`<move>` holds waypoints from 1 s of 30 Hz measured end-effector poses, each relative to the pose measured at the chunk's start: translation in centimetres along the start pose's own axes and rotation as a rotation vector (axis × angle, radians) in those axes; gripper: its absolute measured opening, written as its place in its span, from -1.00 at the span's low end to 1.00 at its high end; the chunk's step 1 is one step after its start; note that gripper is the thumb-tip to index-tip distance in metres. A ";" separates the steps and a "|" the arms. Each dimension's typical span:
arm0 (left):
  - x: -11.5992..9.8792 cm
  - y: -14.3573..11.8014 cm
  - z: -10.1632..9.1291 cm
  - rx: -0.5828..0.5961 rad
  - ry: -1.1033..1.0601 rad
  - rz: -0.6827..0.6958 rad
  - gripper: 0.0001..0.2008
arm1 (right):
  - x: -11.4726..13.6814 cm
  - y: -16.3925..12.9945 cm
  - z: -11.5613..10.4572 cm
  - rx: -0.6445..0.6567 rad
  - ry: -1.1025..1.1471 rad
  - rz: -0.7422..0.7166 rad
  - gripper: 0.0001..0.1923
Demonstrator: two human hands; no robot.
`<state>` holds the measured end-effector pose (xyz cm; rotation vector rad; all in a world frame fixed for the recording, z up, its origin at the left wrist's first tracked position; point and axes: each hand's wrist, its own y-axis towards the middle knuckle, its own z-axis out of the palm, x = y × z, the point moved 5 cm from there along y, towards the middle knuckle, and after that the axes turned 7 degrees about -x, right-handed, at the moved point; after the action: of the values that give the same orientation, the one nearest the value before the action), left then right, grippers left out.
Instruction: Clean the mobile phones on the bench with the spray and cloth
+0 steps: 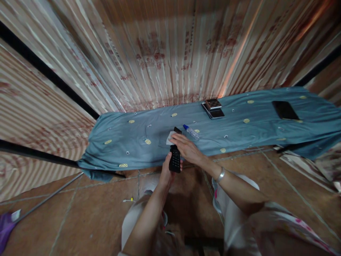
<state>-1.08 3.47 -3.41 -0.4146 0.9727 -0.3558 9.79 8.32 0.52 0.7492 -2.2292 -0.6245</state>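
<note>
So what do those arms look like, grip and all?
They're a person's: the left grip and right grip wear no gloves. The left forearm and right forearm are bare, without cables. A broad silver bracelet circles the right wrist. Above that elbow is what looks like a pale sleeve with pink patches.

A striped curtain [170, 49] with red prints hangs in folds behind a long, narrow cloth-covered table [213, 130], perhaps a bench, blue-green with yellow ovals. Black poles [48, 72] slant at both sides. The floor [98, 213] is brown tile with pale joints. Orange light [239, 49] streaks the curtain toward the right.
</note>
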 end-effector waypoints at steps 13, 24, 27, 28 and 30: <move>-0.2 0.2 -0.3 -0.014 0.011 0.034 -0.53 | 0.6 -0.5 0.4 -0.022 0.003 0.006 -0.54; 0.8 -0.1 0.4 -0.014 0.065 -0.030 -0.52 | -1.5 -1.0 -0.4 -0.043 -0.042 0.088 -0.53; 1.2 -0.3 0.7 -0.010 0.078 -0.059 -0.52 | -2.7 -0.9 -1.1 -0.063 -0.077 0.155 -0.55; 1.3 -0.3 0.8 -0.001 0.080 -0.059 -0.52 | -3.1 -0.9 -1.3 -0.071 -0.085 0.174 -0.55; 1.4 -0.4 1.0 0.011 0.081 -0.060 -0.52 | -3.8 -0.9 -1.5 -0.087 -0.091 0.200 -0.55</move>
<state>0.46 2.64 -3.74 -0.4224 1.0383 -0.4344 13.45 9.81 -0.80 0.4556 -2.3070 -0.6629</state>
